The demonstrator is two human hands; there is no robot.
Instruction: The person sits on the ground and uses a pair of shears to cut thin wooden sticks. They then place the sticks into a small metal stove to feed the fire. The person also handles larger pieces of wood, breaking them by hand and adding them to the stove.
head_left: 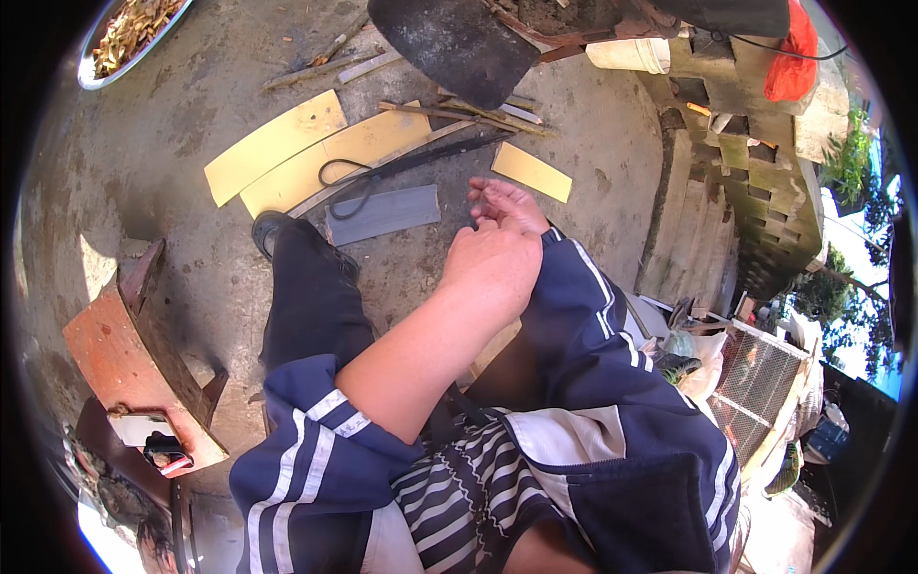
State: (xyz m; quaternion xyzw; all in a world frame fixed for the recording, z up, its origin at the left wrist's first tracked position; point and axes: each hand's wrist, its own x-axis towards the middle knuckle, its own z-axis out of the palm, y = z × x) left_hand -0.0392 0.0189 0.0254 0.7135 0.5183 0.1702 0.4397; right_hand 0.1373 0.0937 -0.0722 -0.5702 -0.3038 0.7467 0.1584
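My left hand, its sleeve pushed up to the elbow, reaches across to my right wrist. Its fingers are closed at the dark blue sleeve cuff there, and partly hidden. Just beyond it, my right hand shows loosely curled, slightly parted fingers with nothing visible in them. Below the hands on the ground lie a grey board and a short yellow board. Farther left are two longer yellow boards, with a black loop of cord across one.
Thin wooden sticks lie beyond the boards, near a dark rounded panel. A reddish wooden stool stands at left. A metal basin of brown pieces is far left. Block steps and a mesh-covered frame are at right.
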